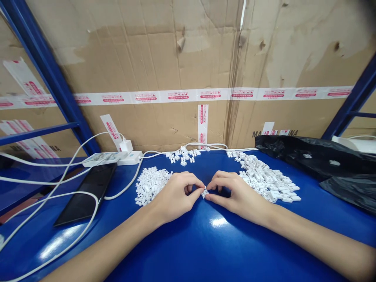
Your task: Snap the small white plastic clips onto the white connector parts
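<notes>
White part (205, 193), small and blocky, outline notched, finer detail too small to tell; lies well right of phone (88, 192). Left hand (179, 196), right of phone: thumb and forefinger pinching part's near-phone side. Right hand (235, 192), farther right of phone: thumb and forefinger pinching part's opposite side. Small-piece pile (151, 184) right of phone; larger-piece pile (267, 178) farthest right of phone.

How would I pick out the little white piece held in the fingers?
Start at the blue table in front of the big cardboard. Around its middle, the left hand and right hand nearly touch, with the small white piece between them. Unlike the left pile, right pile and back cluster of white bits, this one is held.
</notes>
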Demonstrator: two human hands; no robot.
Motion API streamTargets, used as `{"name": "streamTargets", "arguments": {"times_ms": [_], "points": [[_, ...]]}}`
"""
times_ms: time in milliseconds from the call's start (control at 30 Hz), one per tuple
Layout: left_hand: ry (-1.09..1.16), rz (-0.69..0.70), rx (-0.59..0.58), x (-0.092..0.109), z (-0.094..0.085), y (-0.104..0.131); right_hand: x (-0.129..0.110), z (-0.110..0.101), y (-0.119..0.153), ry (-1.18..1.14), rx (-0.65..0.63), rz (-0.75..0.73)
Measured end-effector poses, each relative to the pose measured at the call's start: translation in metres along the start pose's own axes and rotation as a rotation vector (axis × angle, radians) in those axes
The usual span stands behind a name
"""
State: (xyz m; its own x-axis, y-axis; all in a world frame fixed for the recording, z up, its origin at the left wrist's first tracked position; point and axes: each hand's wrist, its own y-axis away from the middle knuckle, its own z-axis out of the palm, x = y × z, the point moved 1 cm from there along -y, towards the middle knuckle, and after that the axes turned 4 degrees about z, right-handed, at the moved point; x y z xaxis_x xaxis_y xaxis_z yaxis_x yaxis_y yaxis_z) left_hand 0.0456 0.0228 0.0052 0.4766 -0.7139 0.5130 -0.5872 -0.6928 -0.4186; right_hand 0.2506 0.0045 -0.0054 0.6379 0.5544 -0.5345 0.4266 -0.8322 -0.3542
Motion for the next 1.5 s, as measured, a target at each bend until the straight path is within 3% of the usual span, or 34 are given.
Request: {"name": "streamTargets", "arguments": {"times_ms": [600, 833, 1000, 1233, 1367, 1500], "points": [[-0.083, 0.207, -0.046, -0.002, 0.003, 0.005, 0.001, 0.002, 0.000, 0.008, 0.015, -0.031], [-0.129, 0.164, 0.034, 0.004, -0.001, 0.007, 0.003, 0.004, 0.000, 0.009, 0.025, -0.050], [-0.304, 0.175, -0.096, 0.010, 0.000, 0.007, 0.004, 0.004, 0.000, 0.017, 0.016, -0.050], [-0.368, 0.147, -0.154, 0.009, 0.001, 0.009, 0.003, 0.003, 0.001, 0.031, 0.017, -0.043], [-0.319, 0.162, -0.103, 0.009, 0.001, 0.009, 0.002, 0.004, 0.001, 0.037, 0.019, -0.042], [-0.366, 0.177, -0.155, 0.012, 0.002, 0.008, 0.003, 0.004, 0.001, 0.040, 0.015, -0.048]]}}
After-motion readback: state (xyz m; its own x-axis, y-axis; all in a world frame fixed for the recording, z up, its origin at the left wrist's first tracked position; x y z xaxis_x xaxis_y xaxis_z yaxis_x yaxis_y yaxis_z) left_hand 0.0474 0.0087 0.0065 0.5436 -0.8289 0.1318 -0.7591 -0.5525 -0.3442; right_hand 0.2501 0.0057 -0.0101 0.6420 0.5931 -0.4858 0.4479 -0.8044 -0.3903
